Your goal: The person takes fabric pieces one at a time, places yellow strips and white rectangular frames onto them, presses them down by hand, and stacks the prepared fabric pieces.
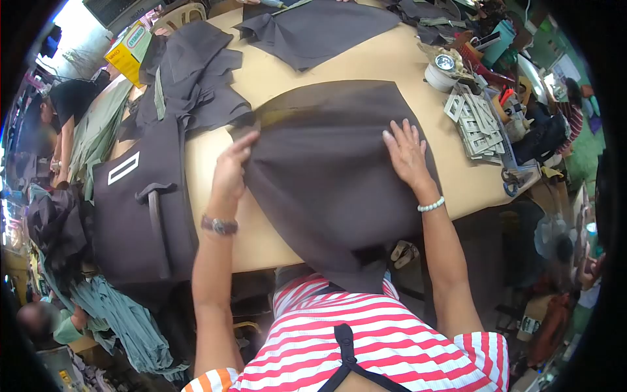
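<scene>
A large dark brown fabric piece (333,176) lies in front of me, with creases running across it and its near end hanging over the table edge against my striped shirt. My right hand (408,153) rests flat on its right side, fingers spread. At its left edge is my left hand (232,170), smeared by motion; whether its fingers pinch the cloth cannot be made out. Left of that hand lies another dark panel (130,222) bearing a white rectangular frame (124,168) and a dark strip (158,228).
Crumpled dark cloth (189,72) is heaped at the back left beside a yellow box (129,52). More dark fabric (320,29) lies across the table (261,251), by another person's hands. On the right are pale templates (473,124), a white spool (441,75) and scissors (513,179).
</scene>
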The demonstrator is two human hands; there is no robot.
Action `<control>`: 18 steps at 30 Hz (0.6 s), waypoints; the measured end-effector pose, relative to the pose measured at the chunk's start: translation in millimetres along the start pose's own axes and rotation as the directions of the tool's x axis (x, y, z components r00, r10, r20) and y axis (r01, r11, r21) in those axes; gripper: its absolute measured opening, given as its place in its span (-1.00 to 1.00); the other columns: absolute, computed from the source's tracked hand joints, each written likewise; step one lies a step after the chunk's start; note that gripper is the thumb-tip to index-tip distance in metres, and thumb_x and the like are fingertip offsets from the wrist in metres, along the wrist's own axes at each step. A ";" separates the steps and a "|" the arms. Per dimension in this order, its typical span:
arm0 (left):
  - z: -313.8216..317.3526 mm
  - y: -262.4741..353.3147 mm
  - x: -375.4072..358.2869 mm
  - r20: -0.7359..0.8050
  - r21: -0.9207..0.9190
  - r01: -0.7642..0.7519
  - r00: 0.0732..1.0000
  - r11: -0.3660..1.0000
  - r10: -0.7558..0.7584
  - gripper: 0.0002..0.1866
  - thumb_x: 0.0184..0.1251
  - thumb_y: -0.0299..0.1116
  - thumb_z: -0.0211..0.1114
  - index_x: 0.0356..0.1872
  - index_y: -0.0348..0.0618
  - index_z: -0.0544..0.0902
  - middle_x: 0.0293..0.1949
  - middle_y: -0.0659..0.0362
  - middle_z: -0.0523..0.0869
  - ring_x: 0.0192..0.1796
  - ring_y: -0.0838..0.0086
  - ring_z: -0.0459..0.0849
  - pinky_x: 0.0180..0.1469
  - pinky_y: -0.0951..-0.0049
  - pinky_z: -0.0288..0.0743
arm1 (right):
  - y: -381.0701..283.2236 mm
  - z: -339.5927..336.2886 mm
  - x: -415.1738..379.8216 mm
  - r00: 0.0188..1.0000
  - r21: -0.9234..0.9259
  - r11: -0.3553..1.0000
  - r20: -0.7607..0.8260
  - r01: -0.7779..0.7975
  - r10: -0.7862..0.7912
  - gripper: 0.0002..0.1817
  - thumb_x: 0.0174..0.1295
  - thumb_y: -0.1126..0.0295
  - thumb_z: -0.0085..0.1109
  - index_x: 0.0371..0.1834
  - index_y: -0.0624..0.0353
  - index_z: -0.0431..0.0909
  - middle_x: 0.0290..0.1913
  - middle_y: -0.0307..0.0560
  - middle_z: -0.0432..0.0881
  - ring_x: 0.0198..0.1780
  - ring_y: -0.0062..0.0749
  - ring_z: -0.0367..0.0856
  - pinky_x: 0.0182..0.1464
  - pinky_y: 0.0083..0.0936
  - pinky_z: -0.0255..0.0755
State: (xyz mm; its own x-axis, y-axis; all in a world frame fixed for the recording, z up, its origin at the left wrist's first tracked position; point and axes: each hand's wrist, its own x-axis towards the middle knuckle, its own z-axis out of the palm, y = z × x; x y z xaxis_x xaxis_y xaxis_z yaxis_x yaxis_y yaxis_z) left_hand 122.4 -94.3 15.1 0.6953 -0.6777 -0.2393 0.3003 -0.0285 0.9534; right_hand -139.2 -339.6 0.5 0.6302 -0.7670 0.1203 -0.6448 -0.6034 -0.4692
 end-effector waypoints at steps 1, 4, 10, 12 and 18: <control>-0.2 7.2 12.1 0.072 -0.071 -0.011 0.997 0.997 0.016 -0.58 0.31 -0.63 -0.11 0.13 -0.35 0.57 0.04 0.08 0.66 -0.03 0.47 0.64 0.09 0.57 0.47 | 14.5 3.9 8.7 1.000 -0.041 0.999 -0.013 0.014 -0.014 -0.32 0.40 -0.14 -0.25 0.39 0.13 0.29 0.48 0.25 0.08 0.49 0.22 -0.02 0.39 0.29 -0.17; 5.5 28.8 29.3 0.138 0.117 -0.087 0.988 0.989 0.071 -0.60 0.33 -0.62 -0.06 0.15 -0.34 0.55 -0.03 0.06 0.68 -0.09 0.53 0.63 0.03 0.59 0.50 | 23.4 5.4 13.1 0.997 -0.182 0.983 -0.071 0.022 -0.035 -0.33 0.39 -0.11 -0.20 0.42 0.10 0.24 0.47 0.24 0.11 0.48 0.22 0.01 0.37 0.32 -0.15; -24.5 20.2 -19.5 0.211 0.642 -0.242 0.968 0.727 0.137 -0.64 0.32 -0.54 0.09 0.13 -0.30 0.59 -0.02 0.15 0.72 -0.13 0.65 0.59 -0.02 0.62 0.45 | 0.8 1.8 -49.0 0.993 -0.214 0.976 -0.119 -0.026 0.000 -0.27 0.35 -0.10 -0.09 0.47 0.09 0.12 0.48 0.21 0.08 0.48 0.22 -0.01 0.37 0.34 -0.18; -24.0 8.3 -62.5 0.183 0.764 -0.257 0.966 0.592 0.184 -0.65 0.34 -0.50 0.14 0.13 -0.35 0.56 0.05 -0.06 0.68 0.10 0.37 0.64 0.16 0.47 0.43 | -5.6 -8.6 -78.0 0.997 -0.229 0.973 -0.076 -0.039 0.022 -0.28 0.34 -0.07 -0.05 0.46 0.09 0.14 0.49 0.19 0.08 0.49 0.22 -0.02 0.37 0.35 -0.19; 2.4 -15.3 -169.7 -0.234 0.781 0.098 0.962 0.617 0.143 -0.68 0.31 -0.47 0.22 0.05 -0.38 0.60 -0.03 -0.15 0.68 -0.01 0.24 0.69 0.04 0.43 0.49 | -5.7 -17.0 -144.3 0.998 -0.275 0.960 -0.047 -0.062 0.051 -0.31 0.31 0.01 0.05 0.44 0.10 0.20 0.50 0.13 0.07 0.50 0.20 -0.04 0.37 0.38 -0.21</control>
State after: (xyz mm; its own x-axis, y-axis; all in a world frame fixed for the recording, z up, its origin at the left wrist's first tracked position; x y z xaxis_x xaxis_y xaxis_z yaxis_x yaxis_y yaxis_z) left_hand -1.8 19.4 41.6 0.8644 -0.4838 -0.1368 -0.2560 -0.6577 0.7084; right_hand -233.8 -229.2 0.7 0.5757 -0.8060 0.1374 -0.7764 -0.5916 -0.2173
